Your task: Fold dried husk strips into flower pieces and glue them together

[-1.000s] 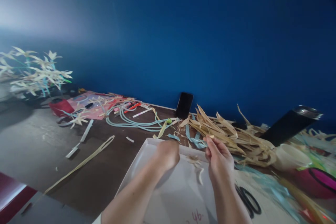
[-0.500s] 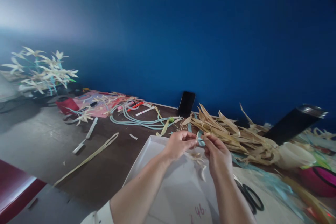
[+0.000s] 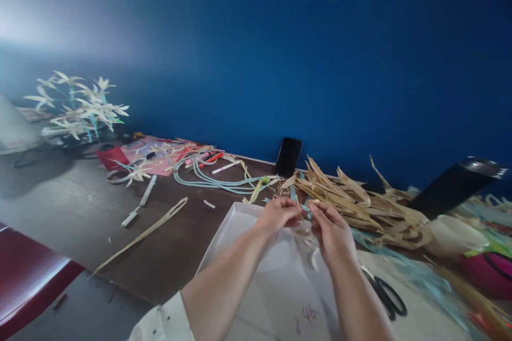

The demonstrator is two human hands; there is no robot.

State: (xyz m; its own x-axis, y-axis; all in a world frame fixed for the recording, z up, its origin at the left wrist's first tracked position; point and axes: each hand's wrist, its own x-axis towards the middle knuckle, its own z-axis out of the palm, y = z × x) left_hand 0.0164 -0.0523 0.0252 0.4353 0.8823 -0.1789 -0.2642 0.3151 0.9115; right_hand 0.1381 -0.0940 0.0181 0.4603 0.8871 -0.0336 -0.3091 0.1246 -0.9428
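Observation:
My left hand (image 3: pixel 278 216) and my right hand (image 3: pixel 330 229) meet fingertip to fingertip above the far edge of a white tray (image 3: pixel 236 232). Both pinch a small pale-blue strip piece (image 3: pixel 305 208) between them, with fingers closed on it. Small tan scraps (image 3: pixel 311 248) lie on the tray just below my hands. A heap of dried tan leaf strips (image 3: pixel 356 205) lies right behind my right hand.
A black phone (image 3: pixel 290 156) leans on the blue wall. Light-blue cords (image 3: pixel 212 178), a long tan strip (image 3: pixel 144 233) and pink sheets (image 3: pixel 160 157) lie left. Woven pale flowers (image 3: pixel 80 106) stand far left. Black scissors (image 3: pixel 386 295), a white cup (image 3: pixel 454 234) and a black cylinder (image 3: pixel 456 184) are right.
My left hand came over from the tray to meet my right hand, and both now pinch the blue strip. The view has shifted slightly to the left.

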